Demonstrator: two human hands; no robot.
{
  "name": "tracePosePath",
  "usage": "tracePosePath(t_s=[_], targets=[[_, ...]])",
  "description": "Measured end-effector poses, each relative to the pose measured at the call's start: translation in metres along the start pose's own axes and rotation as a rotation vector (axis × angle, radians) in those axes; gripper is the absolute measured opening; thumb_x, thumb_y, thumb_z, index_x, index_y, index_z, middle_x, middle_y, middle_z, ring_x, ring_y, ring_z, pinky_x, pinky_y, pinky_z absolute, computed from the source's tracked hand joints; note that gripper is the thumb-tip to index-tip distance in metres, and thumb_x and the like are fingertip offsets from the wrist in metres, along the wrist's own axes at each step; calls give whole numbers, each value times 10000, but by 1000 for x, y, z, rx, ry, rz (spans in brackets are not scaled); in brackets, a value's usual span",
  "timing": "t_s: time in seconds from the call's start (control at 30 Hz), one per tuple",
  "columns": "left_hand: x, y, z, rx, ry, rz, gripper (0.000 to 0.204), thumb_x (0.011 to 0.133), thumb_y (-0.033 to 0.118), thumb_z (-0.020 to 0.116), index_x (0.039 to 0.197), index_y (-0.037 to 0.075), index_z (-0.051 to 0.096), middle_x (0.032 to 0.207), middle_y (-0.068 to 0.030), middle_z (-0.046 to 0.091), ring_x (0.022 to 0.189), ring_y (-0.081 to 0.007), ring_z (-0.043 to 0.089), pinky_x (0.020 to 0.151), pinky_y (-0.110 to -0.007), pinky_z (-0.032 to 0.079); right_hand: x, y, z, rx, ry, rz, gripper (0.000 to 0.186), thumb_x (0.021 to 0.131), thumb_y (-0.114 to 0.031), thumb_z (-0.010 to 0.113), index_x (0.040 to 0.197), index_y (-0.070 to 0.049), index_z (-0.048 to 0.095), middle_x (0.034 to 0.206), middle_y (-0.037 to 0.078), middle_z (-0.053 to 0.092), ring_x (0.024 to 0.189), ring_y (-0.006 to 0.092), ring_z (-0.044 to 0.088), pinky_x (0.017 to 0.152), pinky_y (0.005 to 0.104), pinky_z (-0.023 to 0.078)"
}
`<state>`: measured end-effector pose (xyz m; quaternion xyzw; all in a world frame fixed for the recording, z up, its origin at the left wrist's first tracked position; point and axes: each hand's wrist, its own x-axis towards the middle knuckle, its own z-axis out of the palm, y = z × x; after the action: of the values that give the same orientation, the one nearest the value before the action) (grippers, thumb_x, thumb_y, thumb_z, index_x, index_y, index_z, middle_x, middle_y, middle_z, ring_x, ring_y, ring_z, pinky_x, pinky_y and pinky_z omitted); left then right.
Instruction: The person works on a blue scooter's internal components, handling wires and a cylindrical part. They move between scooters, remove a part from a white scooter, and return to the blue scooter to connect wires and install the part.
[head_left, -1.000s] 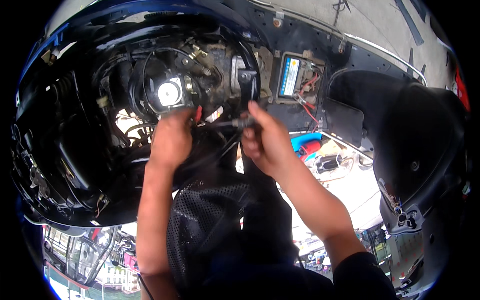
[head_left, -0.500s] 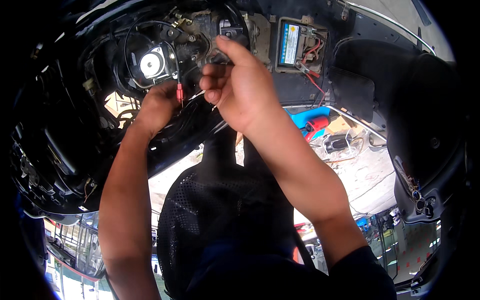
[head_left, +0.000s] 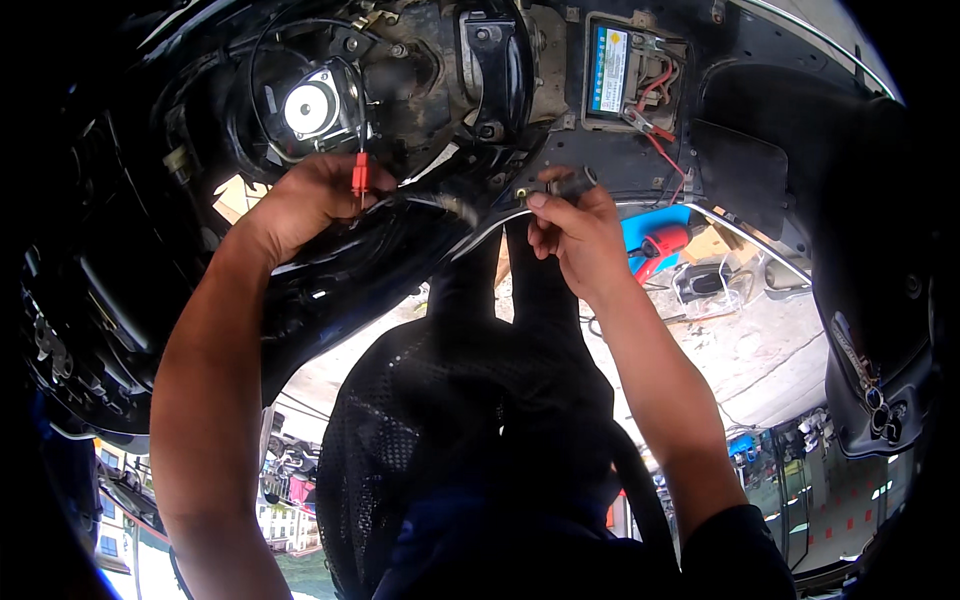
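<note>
My left hand [head_left: 315,195] is closed at the opened vehicle body, with a blurred dark tube [head_left: 440,203] running rightward from its fingers. A red connector [head_left: 361,172] on a black cable hangs in front of those fingers, a thin wire below it. My right hand [head_left: 578,225] pinches a dark cylindrical fitting [head_left: 574,184] between thumb and fingers. Beside its thumb shows a small brass-coloured piece [head_left: 522,193]; whether it belongs to the fitting I cannot tell. Above my left hand sits a round white-faced part [head_left: 311,108] in the black bodywork.
A battery [head_left: 609,70] with red leads [head_left: 658,85] sits in a recess at the upper right. On the ground lie a red tool [head_left: 665,241] on a blue sheet [head_left: 645,222] and a dark part [head_left: 700,282]. A seat-like black panel [head_left: 800,200] stands at right; keys [head_left: 877,398] hang there.
My right hand has moved right and down from the upper middle and now shows the dark fitting. A black bracket behind it has come into sight. The view has shifted slightly.
</note>
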<state>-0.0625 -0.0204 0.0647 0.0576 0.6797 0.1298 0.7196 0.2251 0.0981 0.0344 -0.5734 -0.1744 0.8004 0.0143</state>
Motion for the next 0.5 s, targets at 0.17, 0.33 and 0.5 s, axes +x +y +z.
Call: tracePosePath(t_s=[0.17,0.33,0.5], targets=[[4,-3,0,-25,-31,16,287,802,-7,723,1085,19,687,971,-33,687,889,-115,609,840,-256,483,2,20,-3,49,33,-18,308,844,-22,720,1114,-58,578,796,55,615,618,158,636,482,249,482],[5,-6,-4,-49,-5,26,283,803,9,739,1080,24,685,995,-32,684,906,-113,616,853,-246,482,6,32,-1,26,8,-195,322,891,-26,689,1178,-71,551,857,66,644,702,181,662,540,280,523],[0,-1,3,8,12,72,284,830,53,705,1112,31,679,979,-30,684,880,-118,612,803,-247,481,7,35,2,46,28,-224,343,909,-19,668,1213,-83,524,934,93,660,822,218,685,625,324,562]])
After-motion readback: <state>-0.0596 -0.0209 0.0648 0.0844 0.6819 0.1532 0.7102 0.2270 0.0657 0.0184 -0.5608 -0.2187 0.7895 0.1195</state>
